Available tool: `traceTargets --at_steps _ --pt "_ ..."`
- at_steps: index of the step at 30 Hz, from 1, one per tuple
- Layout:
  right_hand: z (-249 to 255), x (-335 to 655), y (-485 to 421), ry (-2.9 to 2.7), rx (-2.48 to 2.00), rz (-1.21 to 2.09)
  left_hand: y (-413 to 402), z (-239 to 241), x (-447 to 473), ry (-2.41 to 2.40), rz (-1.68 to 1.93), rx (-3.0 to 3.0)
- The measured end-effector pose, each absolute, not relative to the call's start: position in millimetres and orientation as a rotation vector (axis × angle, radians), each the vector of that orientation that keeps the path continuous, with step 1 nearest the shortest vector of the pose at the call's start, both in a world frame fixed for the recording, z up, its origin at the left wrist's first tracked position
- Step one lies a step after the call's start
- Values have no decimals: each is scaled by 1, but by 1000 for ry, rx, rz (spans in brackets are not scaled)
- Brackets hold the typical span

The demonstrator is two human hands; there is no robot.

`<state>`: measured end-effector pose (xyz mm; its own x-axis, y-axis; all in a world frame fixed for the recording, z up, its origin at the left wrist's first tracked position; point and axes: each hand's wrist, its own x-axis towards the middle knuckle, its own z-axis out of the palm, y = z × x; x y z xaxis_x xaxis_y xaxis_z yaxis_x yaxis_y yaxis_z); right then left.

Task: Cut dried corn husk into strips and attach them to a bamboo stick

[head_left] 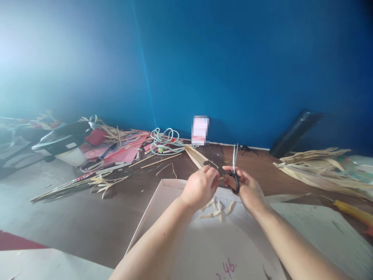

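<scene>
My right hand (250, 192) is closed on a pair of scissors (234, 159) with black handles, the silver blades pointing up and away. To its left is my left hand (201, 184), fingers pinched together over the far edge of a white box lid (171, 188). A pale sliver (221, 178) shows between the two hands; whether the left fingers grip it is hard to see. Inside the lid, below the hands, lie several short, pale husk-like pieces (214, 213). A folded dry husk (196, 156) lies just beyond my left hand.
Left of the lid are a bundle of thin strips (87, 182), a coil of pale cord (166, 140) and a pink sheet (131, 149). On the right are dry husks (317, 167), a black roll (295, 132) and a yellow-handled tool (351, 212). A blue wall (233, 70) stands behind.
</scene>
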<state>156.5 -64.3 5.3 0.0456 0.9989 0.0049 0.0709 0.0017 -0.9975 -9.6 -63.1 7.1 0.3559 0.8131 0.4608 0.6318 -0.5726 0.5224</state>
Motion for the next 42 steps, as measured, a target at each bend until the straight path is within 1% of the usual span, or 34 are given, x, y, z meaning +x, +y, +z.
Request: traceTargets --at_steps 5,9,12,16,23,42 --pt "6 157 -65 -1265 -1296 1121 -61 4 -8 1256 1089 2255" --pt "12 156 -69 -1316 -1314 1125 -53 3 -9 1274 1135 1744" --pt "15 154 -72 -1402 -1327 1199 -48 6 -12 1170 1111 1296" --pt "14 152 -74 -1505 -1318 1346 -46 10 -14 1021 1152 1030" --pt "15 150 -75 -1555 -1307 1428 -44 4 -15 897 1205 927" --pt "8 152 -74 -1628 -1259 1367 -46 10 -14 885 1129 823"
